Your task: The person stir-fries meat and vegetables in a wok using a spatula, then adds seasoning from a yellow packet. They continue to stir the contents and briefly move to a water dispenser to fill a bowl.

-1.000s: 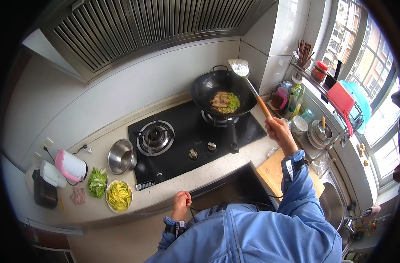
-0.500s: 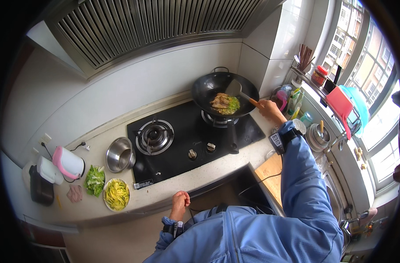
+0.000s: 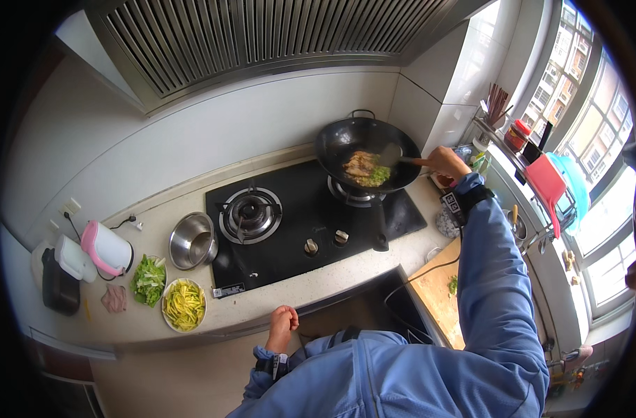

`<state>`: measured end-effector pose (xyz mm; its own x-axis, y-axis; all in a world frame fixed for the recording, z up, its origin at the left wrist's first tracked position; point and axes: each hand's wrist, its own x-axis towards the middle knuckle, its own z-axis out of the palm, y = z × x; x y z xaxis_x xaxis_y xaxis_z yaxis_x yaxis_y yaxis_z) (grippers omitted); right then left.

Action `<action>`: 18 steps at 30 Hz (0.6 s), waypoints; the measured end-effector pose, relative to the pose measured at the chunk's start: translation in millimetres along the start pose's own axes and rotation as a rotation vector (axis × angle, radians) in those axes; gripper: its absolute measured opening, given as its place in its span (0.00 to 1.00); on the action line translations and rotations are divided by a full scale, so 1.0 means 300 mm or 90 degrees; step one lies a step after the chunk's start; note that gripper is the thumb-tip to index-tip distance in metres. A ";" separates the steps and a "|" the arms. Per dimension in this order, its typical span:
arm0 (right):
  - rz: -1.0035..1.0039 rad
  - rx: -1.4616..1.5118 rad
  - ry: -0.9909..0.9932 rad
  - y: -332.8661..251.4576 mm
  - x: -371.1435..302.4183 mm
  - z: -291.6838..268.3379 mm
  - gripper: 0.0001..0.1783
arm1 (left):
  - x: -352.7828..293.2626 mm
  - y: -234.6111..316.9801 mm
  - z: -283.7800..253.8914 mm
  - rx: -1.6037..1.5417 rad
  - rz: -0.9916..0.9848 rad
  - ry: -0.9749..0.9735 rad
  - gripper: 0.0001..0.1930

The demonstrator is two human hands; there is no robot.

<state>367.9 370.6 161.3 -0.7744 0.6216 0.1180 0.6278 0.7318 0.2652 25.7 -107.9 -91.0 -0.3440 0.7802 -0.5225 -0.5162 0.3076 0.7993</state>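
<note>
My right hand (image 3: pixel 447 162) grips the wooden handle of a spatula (image 3: pixel 413 161), whose wide blade dips into a black wok (image 3: pixel 334 143). Browned pieces of food and chopped green bits (image 3: pixel 367 170) lie together at the wok's bottom, touching or close to the blade. The wok stands on the right burner of a black gas hob (image 3: pixel 288 258), its long handle towards me. My left hand (image 3: pixel 282 324) hangs near the counter's front edge with its fingers loosely curled and nothing visible in them.
Left of the hob are a steel bowl (image 3: pixel 192 242), a plate of yellow strips (image 3: pixel 184 305), leafy greens (image 3: pixel 149 280) and a pink-white appliance (image 3: pixel 107 248). A wooden board (image 3: pixel 440 296) lies at right, crossed by a cable. A rack (image 3: pixel 502 145) lines the window; a hood (image 3: pixel 262 35) hangs above.
My right hand has moved up and right in the picture, and the spatula now lies flatter, its blade lower at the food's right side. My left hand stays curled near the counter edge.
</note>
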 end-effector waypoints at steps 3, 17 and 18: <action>-0.004 -0.005 -0.051 0.026 0.030 -0.036 0.19 | 0.003 0.001 -0.017 -0.008 0.001 -0.004 0.07; 0.298 0.184 -0.178 -0.053 0.093 -0.222 0.37 | 0.090 0.054 -0.089 -0.004 -0.002 -0.028 0.07; 0.313 0.193 -0.183 -0.043 0.096 -0.231 0.37 | 0.094 0.059 -0.089 -0.004 -0.005 -0.031 0.07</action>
<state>332.1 359.7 227.4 -0.3650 0.9237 -0.1161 0.9310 0.3625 -0.0423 -14.0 -95.0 -99.6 -0.3005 0.8036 -0.5138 -0.5235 0.3113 0.7931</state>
